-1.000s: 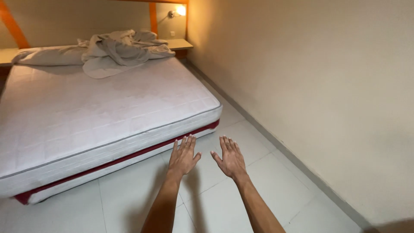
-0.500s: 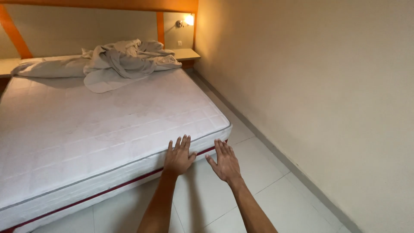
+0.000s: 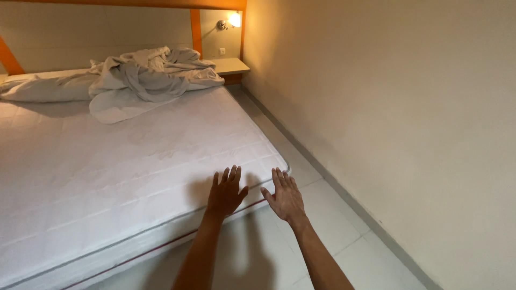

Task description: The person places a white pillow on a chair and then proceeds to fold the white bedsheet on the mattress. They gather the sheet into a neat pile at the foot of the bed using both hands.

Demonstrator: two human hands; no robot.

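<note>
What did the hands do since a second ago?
Both open hands moved forward from over the floor tiles to the mattress corner: the left hand now over its edge, the right hand beside the corner. Nothing was grabbed. The crumpled bedding stayed put.

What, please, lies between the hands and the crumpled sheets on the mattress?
Only bare mattress between the hands and sheets, in the head view.

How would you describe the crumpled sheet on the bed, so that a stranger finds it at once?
Start at the bare white mattress that fills the left of the view. Follow it to the far end, near the lit wall lamp and small shelf. The crumpled sheet lies heaped there, the only rumpled, folded thing on the flat quilted surface.
</note>
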